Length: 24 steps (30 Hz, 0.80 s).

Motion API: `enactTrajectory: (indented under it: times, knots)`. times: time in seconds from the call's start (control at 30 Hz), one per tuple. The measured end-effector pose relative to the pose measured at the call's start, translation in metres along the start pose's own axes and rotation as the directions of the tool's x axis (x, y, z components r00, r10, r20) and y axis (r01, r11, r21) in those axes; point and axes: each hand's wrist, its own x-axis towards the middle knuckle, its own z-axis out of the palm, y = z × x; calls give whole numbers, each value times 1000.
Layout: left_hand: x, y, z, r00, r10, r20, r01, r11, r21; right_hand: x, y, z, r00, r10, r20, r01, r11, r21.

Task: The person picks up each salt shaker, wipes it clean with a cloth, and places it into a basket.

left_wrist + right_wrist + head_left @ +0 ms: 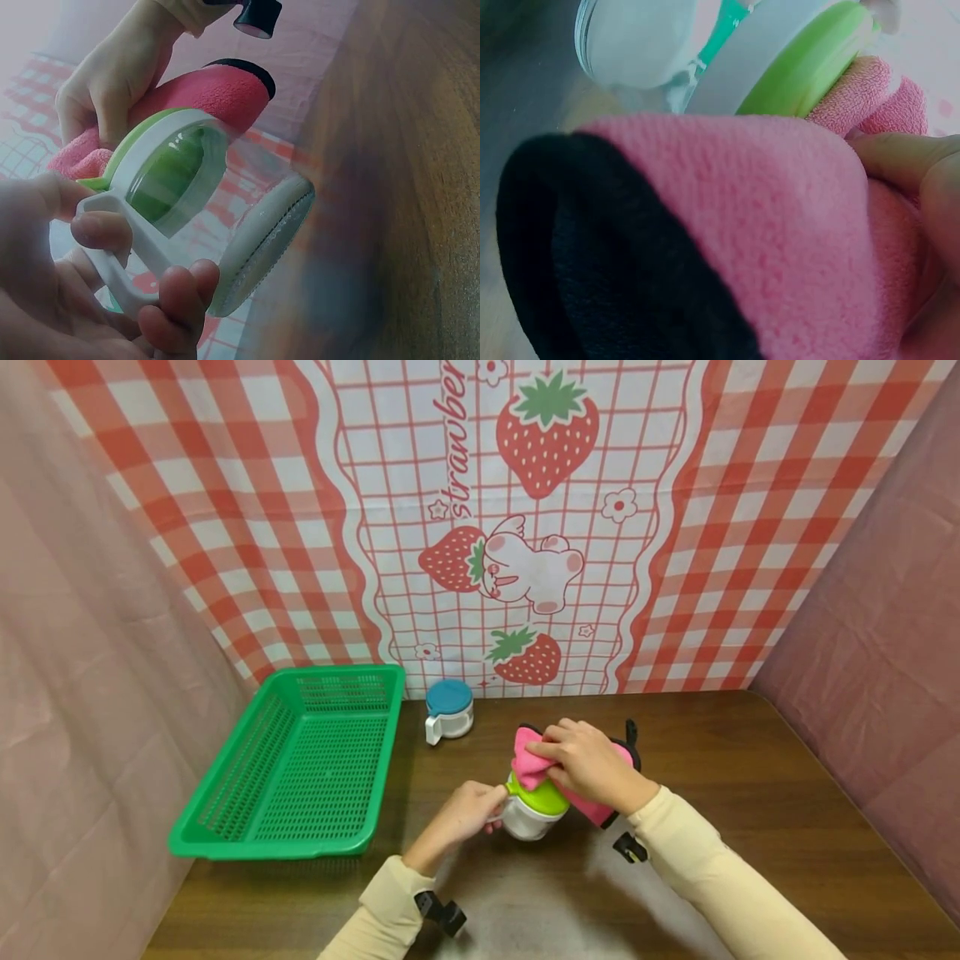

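Observation:
My left hand (468, 812) grips the white handle (112, 247) of a clear seasoning jar (527, 821) with a light green lid (546, 798). In the left wrist view the jar is tilted, its white base (266, 244) close over the wooden table. A pink cloth (531, 760) with black edging is bunched in my right hand (588, 764), which holds it against the top of the green lid. Part of the cloth hangs down beside the jar; in the right wrist view its folded black edge (630, 225) fills the lower left.
A second jar with a blue lid (450, 697) stands at the back of the wooden table (720, 793). On the left sits a green plastic basket (322, 777). A strawberry-patterned curtain (480, 527) rises behind, with pink cloth walls (877, 635) at the sides.

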Motion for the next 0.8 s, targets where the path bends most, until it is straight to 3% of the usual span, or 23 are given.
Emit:
enactTrajectory:
  times: [0.47, 0.8]
  knots:
    - [-6, 6, -1, 1000, 16, 19, -15, 998, -56, -5, 14, 0, 997, 63, 45, -62, 998, -23]
    - [3, -5, -2, 1000, 0, -25, -2, 995, -102, -15, 23, -4, 986, 116, 116, -116, 993, -7]
